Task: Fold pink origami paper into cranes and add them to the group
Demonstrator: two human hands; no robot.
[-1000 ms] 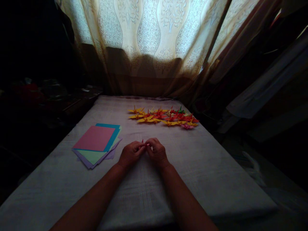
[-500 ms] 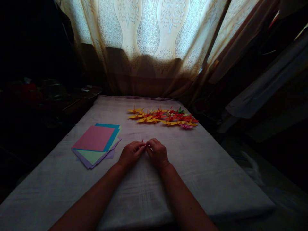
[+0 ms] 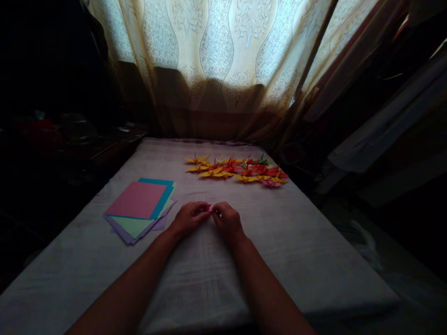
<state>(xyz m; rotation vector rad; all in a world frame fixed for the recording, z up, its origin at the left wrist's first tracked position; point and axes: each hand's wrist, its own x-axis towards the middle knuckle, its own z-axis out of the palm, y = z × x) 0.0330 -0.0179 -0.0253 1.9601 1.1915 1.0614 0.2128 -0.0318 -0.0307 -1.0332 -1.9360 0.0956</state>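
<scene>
My left hand (image 3: 188,217) and my right hand (image 3: 228,221) rest together on the cloth-covered table (image 3: 195,279), fingertips meeting. Both pinch a small pink folded paper piece (image 3: 210,208), of which only a sliver shows between the fingers. A stack of coloured paper sheets (image 3: 139,208), pink on top with blue, green and purple beneath, lies to the left of my left hand. Several folded paper cranes (image 3: 237,170) in yellow, red, pink and green sit in a cluster farther back.
A patterned curtain (image 3: 223,60) hangs behind the table with light coming through it. A dark cluttered surface (image 3: 70,135) lies to the left, and dim fabric and furniture (image 3: 384,130) to the right. The table edges drop off on both sides.
My hands have shifted slightly and the red tip of the paper that stuck up between them is now hidden; only a pink sliver shows.
</scene>
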